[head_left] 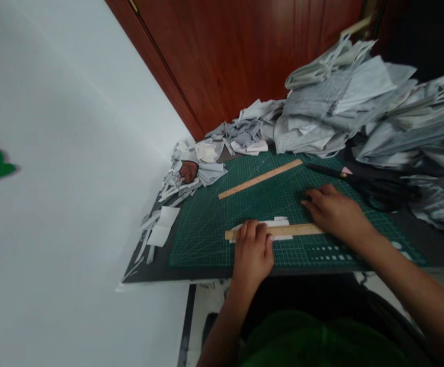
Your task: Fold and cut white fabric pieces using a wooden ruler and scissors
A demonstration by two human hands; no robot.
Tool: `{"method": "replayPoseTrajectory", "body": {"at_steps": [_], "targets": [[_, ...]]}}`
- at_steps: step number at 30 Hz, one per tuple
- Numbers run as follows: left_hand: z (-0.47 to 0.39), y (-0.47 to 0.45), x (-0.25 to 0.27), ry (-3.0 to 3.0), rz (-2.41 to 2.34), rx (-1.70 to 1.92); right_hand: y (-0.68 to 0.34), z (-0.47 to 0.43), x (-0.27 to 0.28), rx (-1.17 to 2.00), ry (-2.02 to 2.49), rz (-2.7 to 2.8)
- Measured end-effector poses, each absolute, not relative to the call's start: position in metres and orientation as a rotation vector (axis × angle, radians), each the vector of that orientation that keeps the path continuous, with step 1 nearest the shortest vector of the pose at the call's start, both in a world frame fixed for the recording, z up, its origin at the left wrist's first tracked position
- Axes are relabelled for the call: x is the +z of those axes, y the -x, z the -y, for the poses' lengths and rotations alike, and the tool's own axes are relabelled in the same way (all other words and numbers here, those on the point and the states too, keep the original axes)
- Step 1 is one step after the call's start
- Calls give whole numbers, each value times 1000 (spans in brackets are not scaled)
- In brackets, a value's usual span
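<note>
Green cutting mat, printed marks on its near edge too small to read; pale wooden ruler at four o'clock, across white pieces; left hand clamped down on the ruler; right hand at three, curled, cannot tell its grip; grey heaps at two

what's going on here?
A person's left hand presses a ruler across a white piece of material on a green cutting mat. The right hand is at the ruler's right end, fingers curled; whether they hold anything is too dark to tell. A second ruler lies farther back on the mat, black scissors lie beyond the right hand, and grey fabric is heaped along the back and right.
</note>
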State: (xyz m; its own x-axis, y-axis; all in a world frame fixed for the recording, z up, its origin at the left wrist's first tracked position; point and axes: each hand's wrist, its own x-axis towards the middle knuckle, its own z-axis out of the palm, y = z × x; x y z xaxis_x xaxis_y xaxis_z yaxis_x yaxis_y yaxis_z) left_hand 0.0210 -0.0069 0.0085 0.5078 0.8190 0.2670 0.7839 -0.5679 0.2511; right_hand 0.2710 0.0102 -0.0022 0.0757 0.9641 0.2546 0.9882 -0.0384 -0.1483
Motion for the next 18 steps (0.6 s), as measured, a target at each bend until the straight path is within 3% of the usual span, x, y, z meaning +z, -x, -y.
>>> {"method": "replayPoseTrajectory", "body": {"at_steps": [14,18], "targets": [[13,-15,-1,-2627,-1418,661,-264,6,8,-301,2073,1949],[14,-13,-1,-2639,-1385,655,-257,12,14,-31,1906,2041]]}}
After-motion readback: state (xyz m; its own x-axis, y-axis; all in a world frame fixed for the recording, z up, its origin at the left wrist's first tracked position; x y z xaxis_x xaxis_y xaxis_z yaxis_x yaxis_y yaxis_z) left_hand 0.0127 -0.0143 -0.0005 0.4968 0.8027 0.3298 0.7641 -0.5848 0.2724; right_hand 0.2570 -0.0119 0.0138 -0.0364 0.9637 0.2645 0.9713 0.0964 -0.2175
